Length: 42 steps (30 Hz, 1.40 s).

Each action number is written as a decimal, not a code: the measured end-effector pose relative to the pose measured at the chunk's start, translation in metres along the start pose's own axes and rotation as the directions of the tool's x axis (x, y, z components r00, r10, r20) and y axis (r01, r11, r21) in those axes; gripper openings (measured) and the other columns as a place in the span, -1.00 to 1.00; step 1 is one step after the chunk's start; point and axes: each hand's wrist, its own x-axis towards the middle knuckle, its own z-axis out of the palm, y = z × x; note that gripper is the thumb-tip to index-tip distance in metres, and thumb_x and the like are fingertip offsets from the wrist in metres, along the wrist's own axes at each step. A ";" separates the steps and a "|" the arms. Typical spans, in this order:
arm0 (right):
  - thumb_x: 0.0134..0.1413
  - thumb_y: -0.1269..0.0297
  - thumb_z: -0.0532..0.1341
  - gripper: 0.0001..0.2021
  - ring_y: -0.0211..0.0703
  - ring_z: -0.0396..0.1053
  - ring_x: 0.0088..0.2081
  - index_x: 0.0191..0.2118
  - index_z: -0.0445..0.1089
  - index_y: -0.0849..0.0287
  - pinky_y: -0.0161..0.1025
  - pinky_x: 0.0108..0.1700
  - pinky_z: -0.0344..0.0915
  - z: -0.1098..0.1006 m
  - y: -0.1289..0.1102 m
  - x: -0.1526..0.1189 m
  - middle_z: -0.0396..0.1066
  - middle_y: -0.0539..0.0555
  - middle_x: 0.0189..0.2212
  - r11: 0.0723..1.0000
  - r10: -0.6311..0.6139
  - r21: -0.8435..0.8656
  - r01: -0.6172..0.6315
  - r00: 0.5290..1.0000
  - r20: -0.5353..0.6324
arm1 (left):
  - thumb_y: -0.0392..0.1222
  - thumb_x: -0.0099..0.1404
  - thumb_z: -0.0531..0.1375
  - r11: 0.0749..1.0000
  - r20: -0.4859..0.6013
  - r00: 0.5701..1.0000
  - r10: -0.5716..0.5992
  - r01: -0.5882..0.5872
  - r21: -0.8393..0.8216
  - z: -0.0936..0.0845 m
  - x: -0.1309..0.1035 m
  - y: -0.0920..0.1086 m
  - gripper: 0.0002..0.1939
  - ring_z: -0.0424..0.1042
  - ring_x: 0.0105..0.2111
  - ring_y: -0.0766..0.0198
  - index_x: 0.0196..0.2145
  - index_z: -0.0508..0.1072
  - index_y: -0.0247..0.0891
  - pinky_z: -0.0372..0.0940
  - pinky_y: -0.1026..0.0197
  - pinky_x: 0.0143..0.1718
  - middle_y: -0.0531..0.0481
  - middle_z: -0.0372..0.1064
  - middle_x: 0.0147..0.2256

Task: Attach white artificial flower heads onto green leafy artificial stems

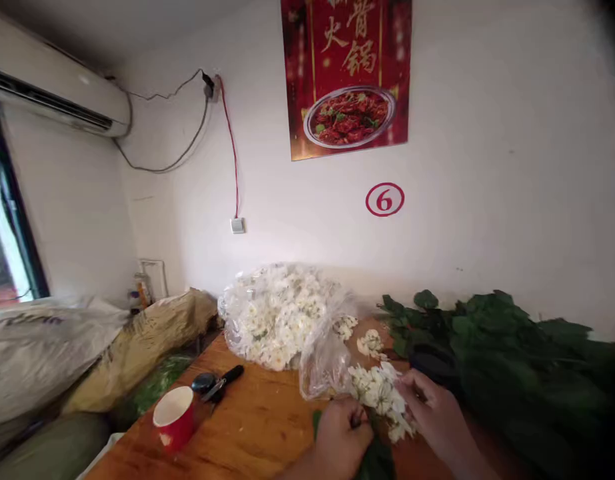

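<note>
White flowers (374, 388) lie in a loose pile on the wooden table (262, 423). My right hand (432, 407) is at the right side of this pile, its thumb and fingers pinched together at a white blossom. Just in front of the pile, my left hand (343, 430) is closed around something dark, and green leaves (377, 460) show beneath and beside it. Behind both hands stands a clear plastic bag (282, 317) full of white flowers, its crumpled open end facing the pile.
Large dark green leaves (507, 360) heap up at the right, around a dark round object (434, 363). A red and white cup (174, 419) and a black-handled tool (222, 383) are on the left. Sacks (142, 347) lie beyond the table's left edge.
</note>
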 end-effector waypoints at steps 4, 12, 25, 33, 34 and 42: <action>0.06 -0.14 0.05 -0.57 -0.18 0.25 -0.58 -0.59 0.14 0.09 -0.30 -0.46 0.18 0.006 0.002 0.002 0.22 -0.04 -0.70 0.995 -0.098 -0.005 0.098 0.995 -0.013 | -0.39 -0.03 0.10 1.000 -0.006 1.000 0.011 -0.011 -0.003 0.001 -0.001 0.001 -0.93 0.19 -0.43 0.36 -0.58 0.26 -0.28 0.00 0.28 -0.36 0.10 0.18 -0.53; 0.13 -0.02 0.05 -0.65 -0.21 0.25 -0.62 -0.53 0.19 0.10 -0.31 -0.49 0.15 0.015 0.016 0.004 0.23 -0.08 -0.73 0.996 -0.081 0.051 0.080 0.997 0.021 | -0.40 -0.02 0.09 0.997 0.005 0.997 0.074 -0.073 -0.011 -0.004 0.000 0.009 -0.89 0.16 -0.43 0.35 -0.59 0.21 -0.28 -0.01 0.28 -0.38 0.09 0.14 -0.54; 0.07 0.07 0.19 -0.75 -0.23 0.31 -0.64 -0.47 0.22 0.10 -0.31 -0.53 0.21 0.000 0.023 0.012 0.27 -0.11 -0.66 0.973 -0.002 0.230 0.023 0.996 -0.092 | -0.28 0.17 0.11 0.987 0.073 0.985 0.158 -0.158 -0.003 -0.007 0.007 0.012 -0.84 0.15 -0.46 0.36 -0.55 0.23 -0.27 0.03 0.29 -0.38 0.11 0.13 -0.53; 0.08 0.08 0.20 -0.76 -0.23 0.34 -0.63 -0.45 0.26 0.11 -0.31 -0.52 0.22 -0.009 0.022 0.012 0.33 -0.08 -0.62 0.979 -0.031 0.194 0.063 0.986 -0.161 | -0.28 0.17 0.12 0.988 0.065 0.987 0.150 -0.152 0.019 -0.007 0.007 0.013 -0.84 0.16 -0.46 0.36 -0.55 0.23 -0.27 0.04 0.30 -0.38 0.11 0.11 -0.54; 0.09 0.08 0.19 -0.76 -0.23 0.34 -0.63 -0.45 0.26 0.11 -0.31 -0.51 0.22 -0.009 0.022 0.011 0.32 -0.08 -0.63 0.981 -0.032 0.183 0.060 0.988 -0.150 | -0.28 0.17 0.12 0.988 0.066 0.986 0.153 -0.155 0.017 -0.007 0.007 0.014 -0.83 0.16 -0.46 0.36 -0.55 0.23 -0.27 0.04 0.30 -0.38 0.11 0.11 -0.54; 0.09 0.07 0.18 -0.75 -0.21 0.34 -0.63 -0.46 0.26 0.11 -0.30 -0.52 0.23 -0.002 0.022 0.010 0.31 -0.09 -0.66 0.987 -0.034 0.155 0.052 0.993 -0.112 | -0.27 0.18 0.12 0.985 0.069 0.983 0.168 -0.170 0.035 -0.008 0.007 0.016 -0.83 0.17 -0.45 0.35 -0.55 0.23 -0.26 0.05 0.29 -0.37 0.11 0.13 -0.54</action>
